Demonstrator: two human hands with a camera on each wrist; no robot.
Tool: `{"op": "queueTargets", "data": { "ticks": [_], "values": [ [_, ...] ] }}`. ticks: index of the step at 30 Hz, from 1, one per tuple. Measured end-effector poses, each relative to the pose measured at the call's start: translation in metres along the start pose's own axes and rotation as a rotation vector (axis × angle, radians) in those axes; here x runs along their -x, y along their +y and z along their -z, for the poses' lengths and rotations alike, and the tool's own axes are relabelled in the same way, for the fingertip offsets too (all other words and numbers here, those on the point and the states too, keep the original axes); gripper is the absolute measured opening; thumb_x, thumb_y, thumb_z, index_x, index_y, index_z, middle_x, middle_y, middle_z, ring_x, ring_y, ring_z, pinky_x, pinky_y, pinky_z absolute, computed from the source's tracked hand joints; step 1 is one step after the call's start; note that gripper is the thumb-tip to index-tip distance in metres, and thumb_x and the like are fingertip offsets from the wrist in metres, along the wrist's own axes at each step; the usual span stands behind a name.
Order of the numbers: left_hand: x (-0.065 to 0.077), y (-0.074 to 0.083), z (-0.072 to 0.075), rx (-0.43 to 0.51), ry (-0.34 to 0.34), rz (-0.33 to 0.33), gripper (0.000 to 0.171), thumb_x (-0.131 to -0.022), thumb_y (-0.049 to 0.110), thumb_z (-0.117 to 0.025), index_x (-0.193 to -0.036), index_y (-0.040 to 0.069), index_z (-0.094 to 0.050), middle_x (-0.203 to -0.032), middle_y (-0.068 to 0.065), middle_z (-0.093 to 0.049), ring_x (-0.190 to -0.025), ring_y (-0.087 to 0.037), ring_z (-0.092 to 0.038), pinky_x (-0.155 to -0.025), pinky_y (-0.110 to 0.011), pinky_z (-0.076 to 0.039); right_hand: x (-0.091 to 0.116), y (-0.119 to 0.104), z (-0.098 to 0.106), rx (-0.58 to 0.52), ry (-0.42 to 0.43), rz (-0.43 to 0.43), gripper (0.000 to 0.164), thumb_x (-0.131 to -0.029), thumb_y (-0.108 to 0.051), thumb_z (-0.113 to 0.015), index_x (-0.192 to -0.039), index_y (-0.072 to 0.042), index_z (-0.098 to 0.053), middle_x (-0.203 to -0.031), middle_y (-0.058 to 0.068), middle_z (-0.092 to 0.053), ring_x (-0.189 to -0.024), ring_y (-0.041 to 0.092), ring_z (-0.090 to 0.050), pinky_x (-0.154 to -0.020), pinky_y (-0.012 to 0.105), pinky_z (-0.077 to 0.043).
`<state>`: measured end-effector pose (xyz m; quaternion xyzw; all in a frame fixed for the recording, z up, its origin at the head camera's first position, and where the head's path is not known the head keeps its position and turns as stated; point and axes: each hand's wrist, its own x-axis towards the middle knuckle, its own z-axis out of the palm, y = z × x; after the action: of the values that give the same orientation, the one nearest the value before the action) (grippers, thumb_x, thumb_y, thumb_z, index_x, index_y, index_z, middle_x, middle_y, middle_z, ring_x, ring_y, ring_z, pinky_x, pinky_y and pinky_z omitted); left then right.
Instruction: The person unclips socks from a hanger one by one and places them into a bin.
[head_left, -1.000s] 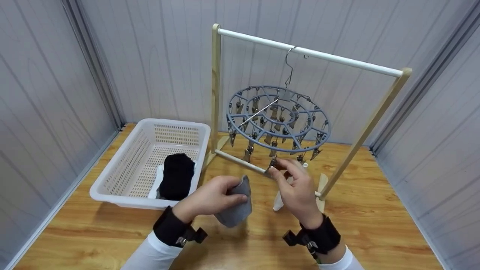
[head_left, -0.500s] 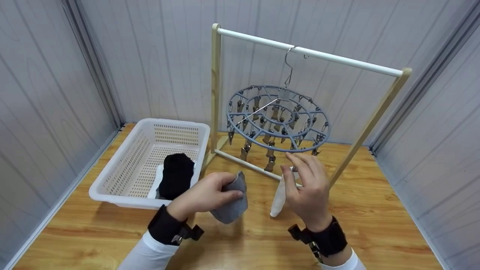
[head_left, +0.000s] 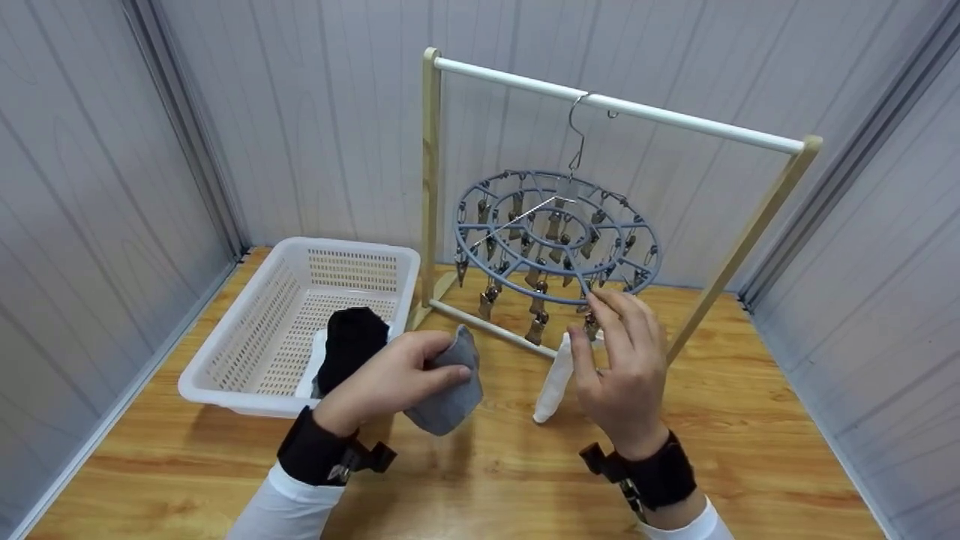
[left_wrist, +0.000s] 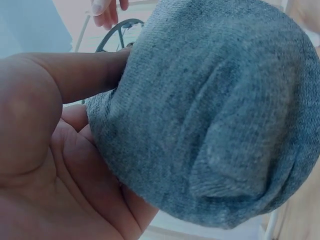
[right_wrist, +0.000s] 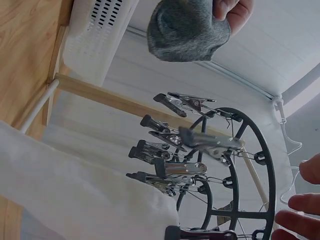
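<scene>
My left hand pinches a folded grey sock between thumb and fingers, near the basket's right side. In the left wrist view, the ribbed grey knit fills most of the frame. A white sock hangs from a clip at the front right of a round blue-grey clip hanger. Beside that sock is my right hand, its fingers loosely extended and the fingertips right at the hanger's rim. Seen from the right wrist, the fingers stand apart from the clip that bites the white sock.
A white plastic basket stands at left, with a black sock and a white cloth item inside. The hanger hooks over the white bar of a wooden stand. Several bare metal clips dangle from the hanger. Panel walls enclose the table.
My right hand has left a bare front clip and moved right to the clip with the white sock, its fingers now spread. My left hand has drawn slightly left with the grey sock.
</scene>
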<state>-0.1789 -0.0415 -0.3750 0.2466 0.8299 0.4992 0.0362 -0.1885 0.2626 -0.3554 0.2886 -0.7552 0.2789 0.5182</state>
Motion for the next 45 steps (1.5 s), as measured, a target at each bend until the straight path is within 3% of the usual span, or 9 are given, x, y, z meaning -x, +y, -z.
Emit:
{"op": "queueTargets", "data": {
  "ticks": [4,8,15,22,28,31,37,45],
  "values": [
    [0.003,-0.001,0.008,-0.019,0.045,-0.017,0.018,-0.107,0.027,-0.079,-0.099,0.013,-0.071,-0.096,0.002,-0.072,-0.093,-0.017,-0.069,-0.081,-0.04,-0.058,0.001,0.003,-0.001,0.016,-0.008,-0.021,0.04,-0.106,-0.021,-0.075,-0.134,0.007,-0.074,-0.137,0.022,-0.072,-0.128,0.045,-0.063,-0.115,0.052,-0.043],
    [0.006,-0.003,0.018,-0.028,0.107,-0.039,0.023,-0.106,0.026,-0.079,-0.093,0.012,-0.067,-0.09,0.002,-0.064,-0.087,-0.018,-0.063,-0.075,-0.035,-0.052,0.002,0.005,-0.001,0.039,-0.034,-0.05,0.041,-0.102,-0.016,-0.078,-0.135,0.008,-0.074,-0.138,0.022,-0.071,-0.129,0.045,-0.062,-0.113,0.055,-0.043],
    [0.01,-0.006,0.031,-0.014,0.2,-0.079,0.023,-0.109,0.02,-0.075,-0.093,0.01,-0.063,-0.083,0.002,-0.055,-0.076,-0.017,-0.056,-0.069,-0.03,-0.044,0.002,0.004,-0.001,0.066,-0.069,-0.061,0.041,-0.103,-0.021,-0.077,-0.133,0.007,-0.075,-0.135,0.021,-0.073,-0.128,0.044,-0.062,-0.11,0.057,-0.042],
    [0.015,-0.013,0.05,-0.004,0.335,0.021,0.019,-0.115,0.016,-0.063,-0.099,0.007,-0.063,-0.088,-0.003,-0.055,-0.082,-0.022,-0.056,-0.072,-0.034,-0.046,0.003,0.004,0.0,0.088,-0.092,-0.069,0.04,-0.102,-0.02,-0.078,-0.132,0.007,-0.076,-0.131,0.021,-0.073,-0.128,0.043,-0.063,-0.11,0.058,-0.043],
    [0.012,-0.026,0.061,-0.125,0.46,0.095,0.023,-0.117,0.012,-0.055,-0.094,0.007,-0.051,-0.085,-0.005,-0.043,-0.079,-0.024,-0.048,-0.071,-0.038,-0.039,0.003,0.003,0.0,0.078,-0.1,-0.073,0.04,-0.103,-0.021,-0.078,-0.131,0.006,-0.076,-0.132,0.021,-0.074,-0.128,0.043,-0.063,-0.111,0.057,-0.042],
    [0.01,-0.033,0.062,-0.173,0.467,0.118,0.023,-0.117,0.011,-0.053,-0.095,0.008,-0.047,-0.084,-0.006,-0.039,-0.077,-0.026,-0.046,-0.071,-0.04,-0.037,0.003,0.003,0.0,0.074,-0.098,-0.073,0.039,-0.103,-0.021,-0.077,-0.13,0.006,-0.076,-0.132,0.021,-0.074,-0.128,0.043,-0.063,-0.111,0.057,-0.042],
    [0.008,-0.044,0.063,-0.256,0.436,0.19,0.016,-0.118,0.012,-0.049,-0.102,0.008,-0.051,-0.089,-0.011,-0.047,-0.084,-0.031,-0.053,-0.076,-0.044,-0.041,0.003,0.001,0.0,0.065,-0.102,-0.077,0.038,-0.101,-0.015,-0.079,-0.131,0.007,-0.076,-0.131,0.021,-0.074,-0.128,0.044,-0.063,-0.11,0.058,-0.042],
    [0.008,-0.057,0.069,-0.227,0.358,0.26,0.015,-0.117,0.009,-0.049,-0.113,0.002,-0.061,-0.101,-0.015,-0.061,-0.095,-0.033,-0.06,-0.082,-0.05,-0.048,0.002,0.001,-0.001,0.058,-0.103,-0.069,0.038,-0.102,-0.018,-0.078,-0.13,0.007,-0.076,-0.13,0.022,-0.074,-0.126,0.043,-0.064,-0.108,0.058,-0.044]
  ]
}}
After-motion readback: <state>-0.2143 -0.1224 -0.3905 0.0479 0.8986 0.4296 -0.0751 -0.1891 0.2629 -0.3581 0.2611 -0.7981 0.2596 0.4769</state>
